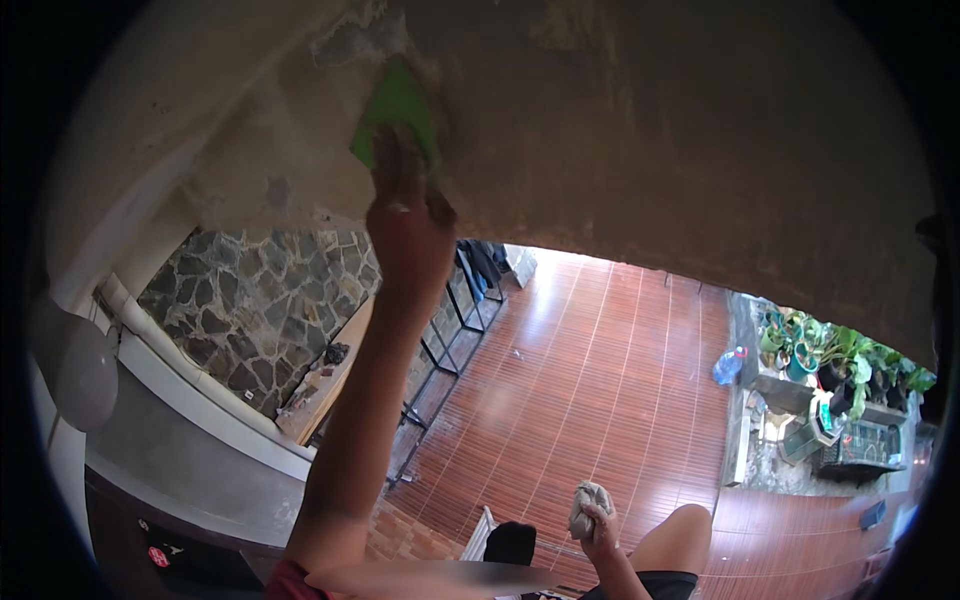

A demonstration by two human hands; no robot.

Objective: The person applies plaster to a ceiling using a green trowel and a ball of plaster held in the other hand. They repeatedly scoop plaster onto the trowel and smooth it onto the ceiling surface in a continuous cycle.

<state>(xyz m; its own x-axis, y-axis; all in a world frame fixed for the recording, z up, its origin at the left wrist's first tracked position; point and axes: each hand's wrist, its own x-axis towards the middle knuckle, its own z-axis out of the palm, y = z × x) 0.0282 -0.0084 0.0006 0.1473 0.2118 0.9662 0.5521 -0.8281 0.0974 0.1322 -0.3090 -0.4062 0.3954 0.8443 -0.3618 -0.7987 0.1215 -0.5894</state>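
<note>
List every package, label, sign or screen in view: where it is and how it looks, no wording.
Round sticker: lower left, on a dark surface below the grey ledge; red with white marks.
Blue plastic bag: on the red tiled floor, right, beside the potted plants; crumpled, translucent blue.
No screens or signs visible.

Stained, patchy beige plaster surface (650, 150), 12 o'clock, covers upper half. Irregular grey stone-clad wall (260, 300), 9 o'clock. Red-brown tiled floor w/ pale grout lines (590, 380), centre. Black metal-framed glass shelving (450, 330), approx. centre-left. Green potted plants on grey ledge (840, 360), 3 o'clock. Daylight, bright.
</note>
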